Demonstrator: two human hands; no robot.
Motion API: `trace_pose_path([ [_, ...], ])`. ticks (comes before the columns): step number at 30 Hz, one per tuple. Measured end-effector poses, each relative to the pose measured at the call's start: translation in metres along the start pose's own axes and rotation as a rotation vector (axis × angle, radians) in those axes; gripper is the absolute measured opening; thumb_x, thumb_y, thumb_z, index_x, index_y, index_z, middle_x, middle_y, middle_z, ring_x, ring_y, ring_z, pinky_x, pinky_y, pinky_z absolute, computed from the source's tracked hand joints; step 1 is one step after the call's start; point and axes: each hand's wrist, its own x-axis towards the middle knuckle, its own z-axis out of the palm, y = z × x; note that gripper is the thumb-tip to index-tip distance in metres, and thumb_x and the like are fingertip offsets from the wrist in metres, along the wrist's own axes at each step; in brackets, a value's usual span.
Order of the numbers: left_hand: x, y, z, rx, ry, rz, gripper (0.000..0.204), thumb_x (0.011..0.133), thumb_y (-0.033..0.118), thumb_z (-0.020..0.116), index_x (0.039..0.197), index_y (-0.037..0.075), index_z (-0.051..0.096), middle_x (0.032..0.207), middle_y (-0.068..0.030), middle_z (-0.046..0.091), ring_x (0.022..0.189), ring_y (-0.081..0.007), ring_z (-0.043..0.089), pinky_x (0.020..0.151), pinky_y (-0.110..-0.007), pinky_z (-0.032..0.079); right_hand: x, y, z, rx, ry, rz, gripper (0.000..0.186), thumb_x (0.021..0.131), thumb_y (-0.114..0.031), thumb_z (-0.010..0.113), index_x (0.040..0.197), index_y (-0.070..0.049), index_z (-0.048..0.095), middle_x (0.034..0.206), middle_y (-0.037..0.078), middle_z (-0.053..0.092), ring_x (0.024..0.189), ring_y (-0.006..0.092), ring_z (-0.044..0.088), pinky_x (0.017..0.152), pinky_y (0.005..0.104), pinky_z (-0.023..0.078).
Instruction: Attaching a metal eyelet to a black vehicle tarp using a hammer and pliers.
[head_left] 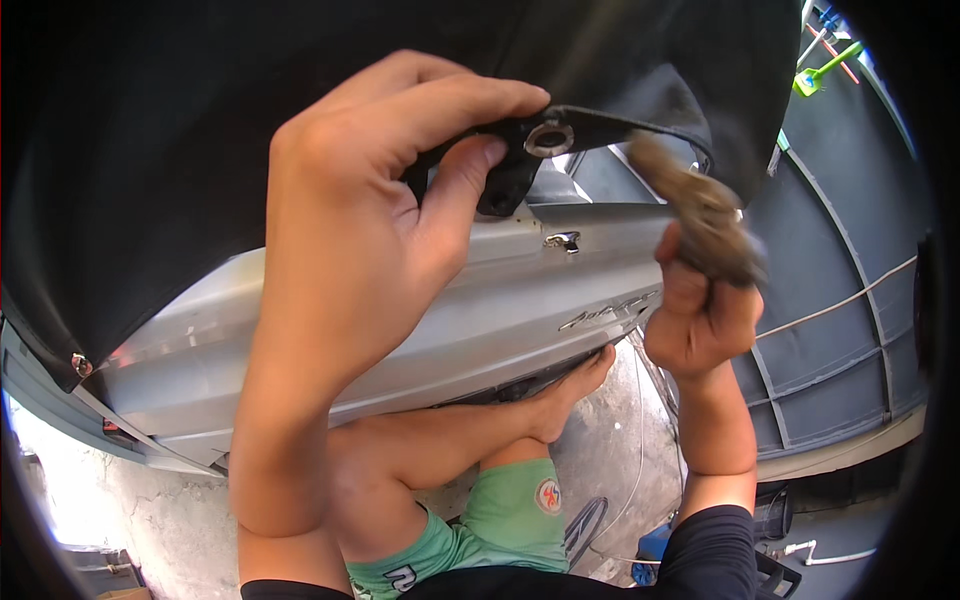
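Thumb and fingers of my left hand [370, 190] pinch the hem of a black sheet [200, 120], close beside a ring-shaped metal eyelet [549, 140]. The eyelet's hole is bare, and the hem runs from it to the right. To the right of the eyelet, my right hand [700, 320] is raised and closed around the lower end of a brownish, twisted bundle [705, 215]. Motion blurs this bundle, so I cannot tell if it is rope or cloth. Its upper tip comes near the hem. Behind both hands stands the silver body of a car [470, 300], partly draped by the sheet.
A second eyelet [82, 365] sits at the sheet's lower left corner. On the right rises a grey panelled gate [830, 300] with a cord [840, 300] across it. My bent leg [450, 440] rests along the car. A blue object [652, 545] lies on the concrete floor [600, 480].
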Motion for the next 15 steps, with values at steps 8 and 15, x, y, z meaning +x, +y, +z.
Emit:
trace_pose_path([
  [8,0.019,0.005,-0.008,0.392,-0.08,0.277,0.017,0.082,-0.009,0.077,0.098,-0.002,0.076,0.093,-0.0082,0.076,0.08,-0.014,0.069,0.076,-0.026,0.054,0.0,-0.003,0.0,0.04,0.027,-0.167,0.039,0.104,-0.016,0.062,0.13,0.012,0.055,0.116,0.026,0.071,0.078,0.03,0.069,0.069,0.0347,0.058],
  [15,0.024,0.003,0.0,0.181,-0.104,0.126,0.015,0.084,-0.006,0.077,0.098,-0.004,0.075,0.085,-0.0094,0.075,0.077,-0.0135,0.069,0.073,-0.025,0.053,0.012,-0.008,0.014,0.005,0.024,0.014,0.038,0.09,0.001,0.07,0.127,0.007,0.065,0.079,0.013,0.062,0.06,0.0187,0.056,0.055,0.0296,0.047],
])
